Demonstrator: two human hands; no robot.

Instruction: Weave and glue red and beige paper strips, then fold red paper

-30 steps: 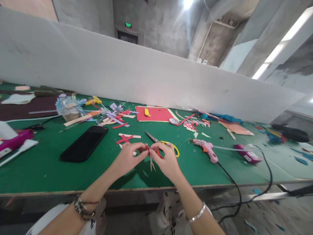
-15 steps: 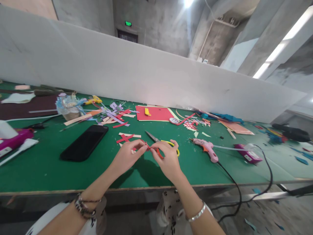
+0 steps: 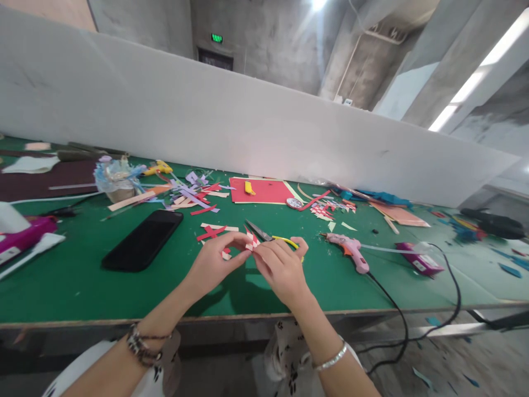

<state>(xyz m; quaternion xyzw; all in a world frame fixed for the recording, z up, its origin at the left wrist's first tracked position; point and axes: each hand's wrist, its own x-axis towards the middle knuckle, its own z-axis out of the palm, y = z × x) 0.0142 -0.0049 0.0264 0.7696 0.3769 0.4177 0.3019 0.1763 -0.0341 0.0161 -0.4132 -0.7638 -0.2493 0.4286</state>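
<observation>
Between my two hands is a small woven piece of red and white paper strips [image 3: 252, 240], held just above the green table. My left hand [image 3: 219, 259] pinches it from the left with thumb and fingers. From the right, the fingertips of my right hand [image 3: 283, 267] close on its other side. Scissors [image 3: 259, 231] with a yellow and orange handle lie behind my right hand, which covers part of the handle. Crossed red paper strips [image 3: 212, 232] and a cream strip lie just beyond my left hand.
A black phone [image 3: 142, 241] lies at left. On the right are a pink glue gun [image 3: 349, 252] with a cord and a magenta box [image 3: 418, 259]. Red paper sheets [image 3: 264, 194], loose strips [image 3: 194, 193] and woven scraps [image 3: 324, 209] lie toward the white partition [image 3: 248, 121].
The paper piece has turned so its red and white woven face shows; before, only a thin red edge was visible. My right fingers have shifted and cover the orange part of the scissors' handle.
</observation>
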